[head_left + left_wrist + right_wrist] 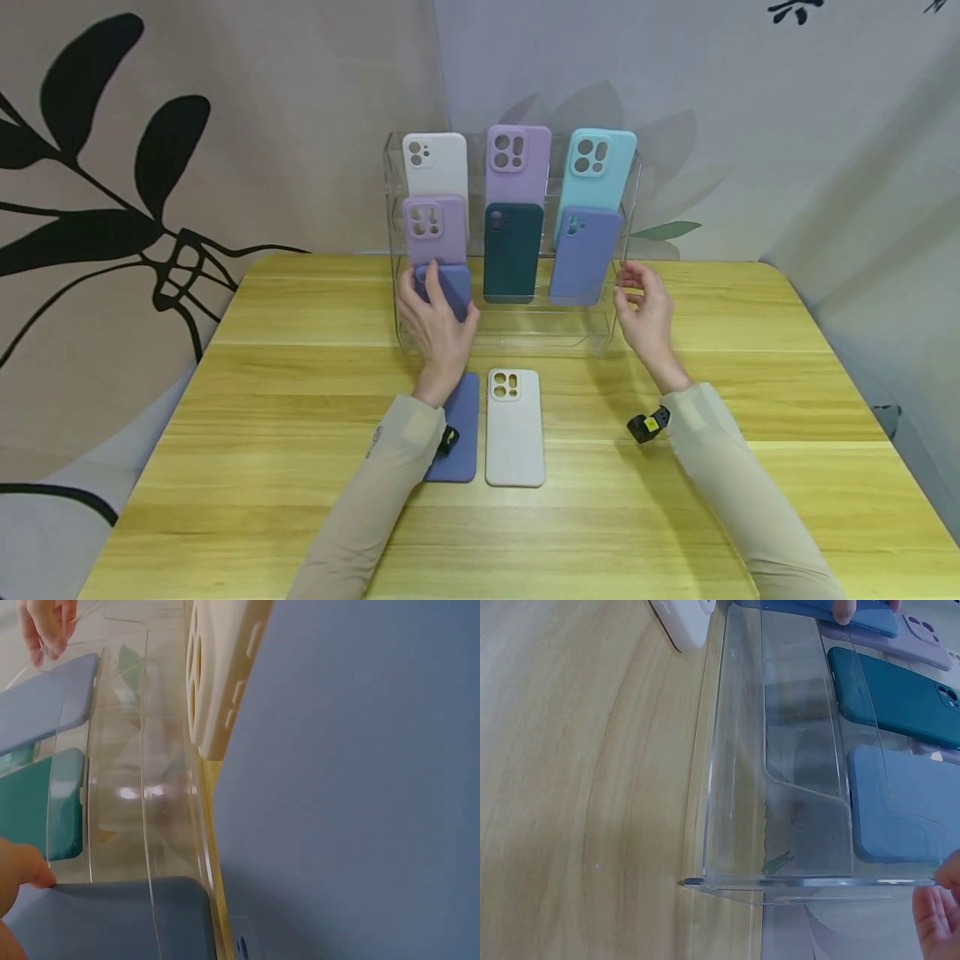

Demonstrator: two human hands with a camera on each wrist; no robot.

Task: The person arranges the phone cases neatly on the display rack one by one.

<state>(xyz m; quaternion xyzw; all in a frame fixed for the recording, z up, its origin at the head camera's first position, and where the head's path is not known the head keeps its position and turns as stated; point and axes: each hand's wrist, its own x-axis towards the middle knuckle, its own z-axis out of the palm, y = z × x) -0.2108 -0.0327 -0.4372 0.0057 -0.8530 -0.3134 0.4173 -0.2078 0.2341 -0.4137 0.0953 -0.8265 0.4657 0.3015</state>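
A clear tiered display rack (pixel 525 343) holds several phone cases. My left hand (pixel 438 327) grips a dark blue phone case (pixel 453 287) by its sides at the rack's lowest tier, on the left. That case's lower end shows behind the clear front strip in the left wrist view. My right hand (pixel 647 310) is at the rack's right side, where thumb and fingers pinch the edge of the clear side panel. Beside it leans a periwinkle blue case (pixel 587 257). A dark green case (pixel 513 252) stands in the middle of that tier.
On the table (pixel 570 533) before the rack lie a white case (pixel 514 442) and a blue case (pixel 463 433), partly under my left forearm. Higher tiers carry a white case (pixel 442 167), lilac cases (pixel 519 179) and a turquoise case (pixel 603 187). A wall stands close behind.
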